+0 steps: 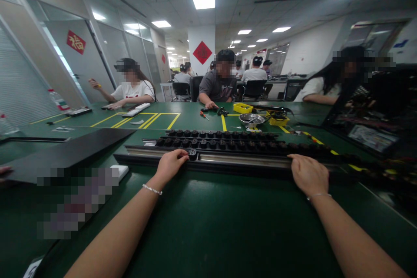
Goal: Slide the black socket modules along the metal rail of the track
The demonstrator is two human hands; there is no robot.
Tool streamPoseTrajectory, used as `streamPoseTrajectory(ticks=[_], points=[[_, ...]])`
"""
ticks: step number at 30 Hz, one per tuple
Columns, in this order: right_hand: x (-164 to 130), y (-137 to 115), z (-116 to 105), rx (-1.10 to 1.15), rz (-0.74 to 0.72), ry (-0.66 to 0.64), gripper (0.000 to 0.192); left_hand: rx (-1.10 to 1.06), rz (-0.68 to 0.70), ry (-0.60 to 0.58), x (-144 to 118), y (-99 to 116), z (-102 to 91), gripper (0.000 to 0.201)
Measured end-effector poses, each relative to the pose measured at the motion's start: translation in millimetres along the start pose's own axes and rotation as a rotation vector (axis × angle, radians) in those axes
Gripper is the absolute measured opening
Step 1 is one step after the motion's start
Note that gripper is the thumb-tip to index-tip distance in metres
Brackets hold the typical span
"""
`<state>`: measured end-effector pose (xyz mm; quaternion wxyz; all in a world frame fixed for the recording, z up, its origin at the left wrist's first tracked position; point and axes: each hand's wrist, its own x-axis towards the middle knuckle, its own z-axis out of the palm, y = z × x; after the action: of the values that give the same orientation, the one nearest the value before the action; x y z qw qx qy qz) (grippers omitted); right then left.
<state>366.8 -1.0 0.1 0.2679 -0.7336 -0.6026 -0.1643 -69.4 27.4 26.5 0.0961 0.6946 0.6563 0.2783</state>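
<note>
"What did we touch?"
"With our left hand [171,164], the black socket module [193,154] in the metal rail [244,159]; well apart, our right hand [309,174] met the rail nearer the worktop's [228,226] right edge."
"Gripping?"
"We couldn't tell."

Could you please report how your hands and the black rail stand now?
Left hand: touching small black module on the rail. Right hand: on the rail, farther right. Rows of similar modules close behind.
</note>
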Motion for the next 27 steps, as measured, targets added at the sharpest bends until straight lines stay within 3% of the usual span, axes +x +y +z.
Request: streamPoseTrajectory(ticks=[17,27], points=[[1.1,0.9,-0.3,0.002,0.032,-0.053,0.045,-0.047,0.114,-0.013,0.2,-4.8,3.8,0.020],[0.9,4.4,4.3,-0.021,-0.014,0.001,0.043,-0.012,0.204,-0.024,-0.7,-1.3,3.0,0.022]])
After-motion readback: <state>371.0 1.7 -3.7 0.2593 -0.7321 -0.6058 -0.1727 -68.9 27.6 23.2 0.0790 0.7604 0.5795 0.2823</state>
